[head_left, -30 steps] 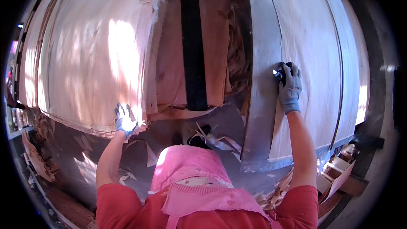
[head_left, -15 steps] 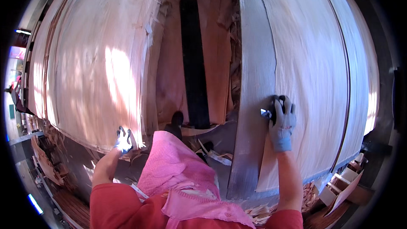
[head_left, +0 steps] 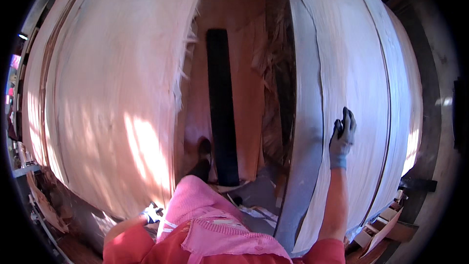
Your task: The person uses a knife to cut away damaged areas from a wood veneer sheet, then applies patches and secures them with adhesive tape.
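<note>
1. The right hand [head_left: 342, 137], in a grey glove with dark fingertips, lies flat on the right veneer stack [head_left: 356, 93], fingers pressed together and pointing far, gripping nothing.
2. The left hand [head_left: 152, 212], also gloved, sits low at the near edge of the left veneer stack [head_left: 102, 98]; a pink garment partly hides it, so I cannot tell whether it is spread or pinching the sheet.
3. Both stacks are broad, pale wood sheets, one filling the left of the scene, the other the right.
4. Judging by the frayed, splintered edges, a sheet is probably light, thin and brittle: floppy across its width and apt to split along the grain.
5. It likely handles best taken at its edge with both hands set well apart, lifted evenly, since the faces offer no grip.
6. Between the stacks a dark upright strip [head_left: 222, 102] stands against reddish board, with torn scraps [head_left: 254, 210] on the floor.
7. No container shows.
</note>
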The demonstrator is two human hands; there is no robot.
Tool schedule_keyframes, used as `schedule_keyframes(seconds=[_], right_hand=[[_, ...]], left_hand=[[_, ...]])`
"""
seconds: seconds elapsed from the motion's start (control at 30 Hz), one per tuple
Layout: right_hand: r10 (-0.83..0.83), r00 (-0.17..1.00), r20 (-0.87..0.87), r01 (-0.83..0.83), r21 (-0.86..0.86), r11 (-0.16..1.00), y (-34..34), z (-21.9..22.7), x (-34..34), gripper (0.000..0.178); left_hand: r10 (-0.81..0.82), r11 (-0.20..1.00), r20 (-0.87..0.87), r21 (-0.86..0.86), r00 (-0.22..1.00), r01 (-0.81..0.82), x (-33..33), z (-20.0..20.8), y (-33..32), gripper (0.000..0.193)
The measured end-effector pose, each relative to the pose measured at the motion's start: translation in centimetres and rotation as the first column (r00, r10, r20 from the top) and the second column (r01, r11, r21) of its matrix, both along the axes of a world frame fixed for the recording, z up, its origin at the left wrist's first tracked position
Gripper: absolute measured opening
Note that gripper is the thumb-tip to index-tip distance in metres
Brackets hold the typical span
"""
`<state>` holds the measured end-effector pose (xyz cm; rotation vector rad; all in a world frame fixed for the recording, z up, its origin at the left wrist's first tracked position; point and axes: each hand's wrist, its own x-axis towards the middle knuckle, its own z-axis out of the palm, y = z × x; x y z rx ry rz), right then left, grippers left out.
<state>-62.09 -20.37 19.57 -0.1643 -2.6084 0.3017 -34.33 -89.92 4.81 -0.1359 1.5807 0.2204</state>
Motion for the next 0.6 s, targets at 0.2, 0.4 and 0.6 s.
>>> schedule_keyframes(seconds=[0.2,0.4,0.6], right_hand=[[-0.268,0.945,0.187,0.239,0.163,0.957,2.0,-4.4,-6.0,0.044],[-0.287,0.934,0.211,0.257,0.157,0.953,1.7,-4.2,-5.8,0.046],[-0.182,0.937,0.298,0.165,0.081,0.983,2.6,-1.1,-8.4,0.045]], left_hand=[[-0.033,0.993,-0.329,0.096,0.944,0.068,-10.1,1.9,0.2,0.044],[0.743,0.659,-0.52,0.462,0.421,-0.593,-24.7,3.3,8.0,0.021],[0.807,0.583,-0.382,0.64,0.451,-0.501,-44.7,-1.1,16.5,0.019]])
